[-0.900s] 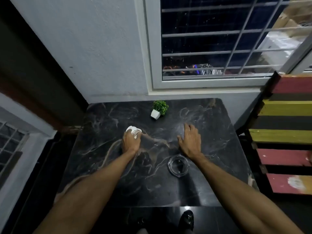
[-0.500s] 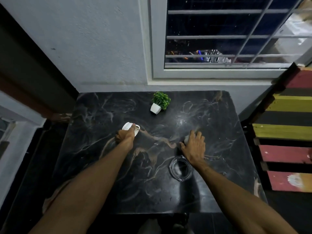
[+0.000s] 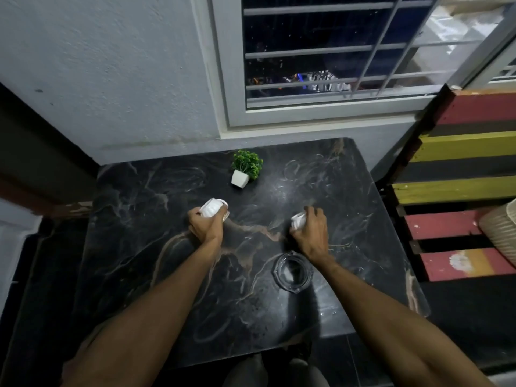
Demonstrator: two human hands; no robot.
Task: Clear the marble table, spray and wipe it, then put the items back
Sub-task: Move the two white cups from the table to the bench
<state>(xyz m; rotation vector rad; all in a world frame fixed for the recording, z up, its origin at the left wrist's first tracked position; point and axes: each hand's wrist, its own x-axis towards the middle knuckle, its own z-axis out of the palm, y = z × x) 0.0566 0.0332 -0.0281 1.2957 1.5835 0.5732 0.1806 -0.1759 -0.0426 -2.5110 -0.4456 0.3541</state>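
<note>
Looking down on the marble table point(image 3: 139, 247), black with pale and brownish veining. Its far edge sits against a light wall point(image 3: 111, 65) under a barred window point(image 3: 321, 51). The left hand point(image 3: 206, 229) has its fingers curled round a white ribbed object point(image 3: 210, 209), near the middle of the table and left of centre. The object sticks out past the knuckles toward the far edge. Whether it rests on the marble or is lifted clear of it: cannot tell. A small glint shows just beside it on its right side; what that is, unclear. The right hand point(image 3: 311, 233) has its fingers curled over a small white object point(image 3: 297, 220), right of centre, roughly level with the other hand and well apart from it. Most of that object is hidden under the fingers, so its identity is not resolvable, nor is its contact with the table surface. A clear glass ashtray point(image 3: 293, 272) stands on the table toward the near edge, just beside the right wrist on its inner side. A small green plant in a white pot point(image 3: 245, 169) stands upright near the middle of the far edge, apart from both hands. Off the right edge of the table is a slatted structure point(image 3: 460, 152) painted red, yellow and black. Part of a pale woven item point(image 3: 502, 233) shows at the right border. Both forearms are bare.
</note>
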